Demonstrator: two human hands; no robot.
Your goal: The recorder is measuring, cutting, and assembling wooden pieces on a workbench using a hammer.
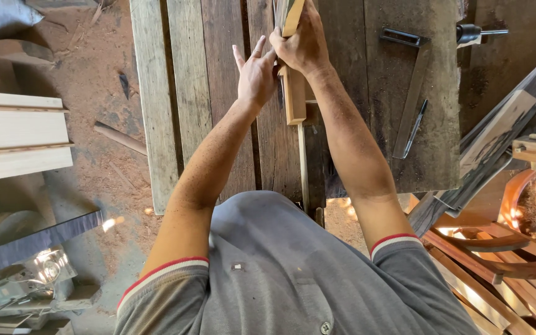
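Your right hand (302, 43) grips a wooden strip (293, 93) over the plank table (175, 93), your left hand (257, 74) open-fingered against it; a metal square (412, 93) and pencil (415, 127) lie well right

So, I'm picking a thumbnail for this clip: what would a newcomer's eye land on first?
First the two bare arms reaching up the middle: the right hand grips a light wooden piece standing over the plank workbench, and the left hand presses flat against its side. Next, the metal square lying on the bench to the right, then the sawdust-covered floor at left.
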